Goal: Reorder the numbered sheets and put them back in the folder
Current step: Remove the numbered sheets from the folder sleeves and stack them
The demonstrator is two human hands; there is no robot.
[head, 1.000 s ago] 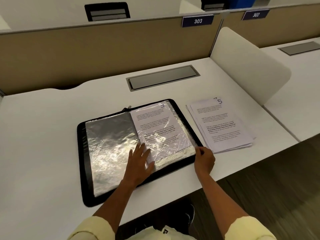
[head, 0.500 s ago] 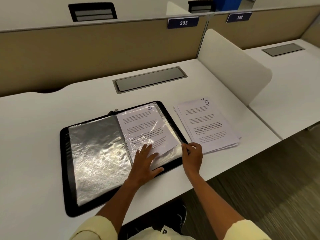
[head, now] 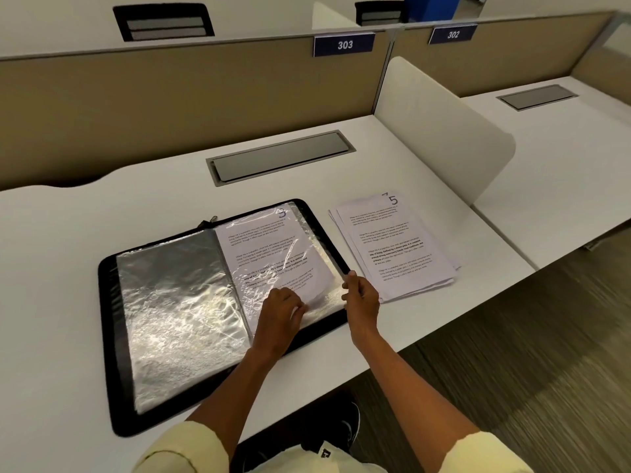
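A black zip folder [head: 109, 336] lies open on the white desk, its clear plastic sleeves crinkled and shiny. The right-hand sleeve [head: 327, 254] holds a printed sheet [head: 269, 254] with a number at its top corner. My left hand [head: 281, 315] has its fingers curled on the sheet's lower corner at the sleeve's bottom. My right hand [head: 360, 295] pinches the sleeve's lower right edge. A loose stack of numbered sheets [head: 396, 247], a 5 on top, lies just right of the folder.
A grey cable hatch [head: 280, 158] is set in the desk behind the folder. A white curved divider [head: 440, 131] stands at the right, a tan partition [head: 170, 97] with a label 303 at the back. The desk edge runs close under my arms.
My left hand went from flat on the page to curled at the sheet's lower corner. My right hand moved in from the desk to the sleeve's edge. The camera view shifted.
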